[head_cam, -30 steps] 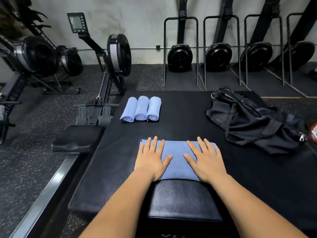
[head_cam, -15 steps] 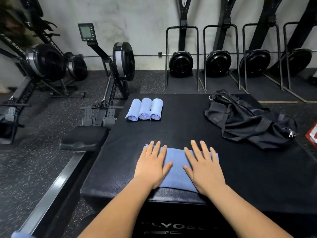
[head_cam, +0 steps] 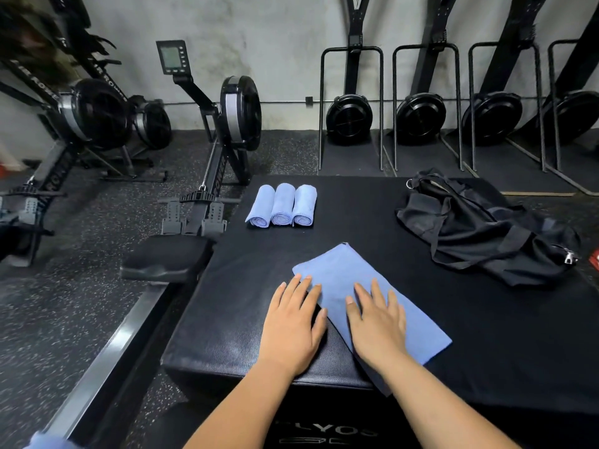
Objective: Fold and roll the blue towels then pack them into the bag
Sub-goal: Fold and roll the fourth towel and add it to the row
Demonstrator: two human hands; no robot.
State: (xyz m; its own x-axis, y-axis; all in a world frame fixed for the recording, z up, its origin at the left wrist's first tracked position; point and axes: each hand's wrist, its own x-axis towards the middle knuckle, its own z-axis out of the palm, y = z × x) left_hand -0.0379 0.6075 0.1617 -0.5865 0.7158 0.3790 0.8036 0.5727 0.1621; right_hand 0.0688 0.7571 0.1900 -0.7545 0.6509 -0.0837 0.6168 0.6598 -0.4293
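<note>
A folded blue towel point(head_cam: 350, 280) lies flat and slanted on the black padded box point(head_cam: 421, 319), one corner hanging over the near edge. My right hand point(head_cam: 377, 322) presses flat on the towel with straight fingers. My left hand point(head_cam: 293, 322) lies flat beside it, its fingertips touching the towel's left edge. Three rolled blue towels point(head_cam: 282, 205) sit side by side at the far left of the box. The black bag point(head_cam: 479, 228) lies crumpled at the far right, its zipper pull showing.
Rowing machines point(head_cam: 227, 124) stand on the speckled floor to the left, one seat point(head_cam: 165, 257) close to the box's left edge. More machines are racked upright along the back wall. Something blue point(head_cam: 52, 442) shows at the bottom left corner.
The towel has turned from lying straight across to lying at a slant. Both hands stayed flat; the left one slid mostly off the towel onto the box top.
</note>
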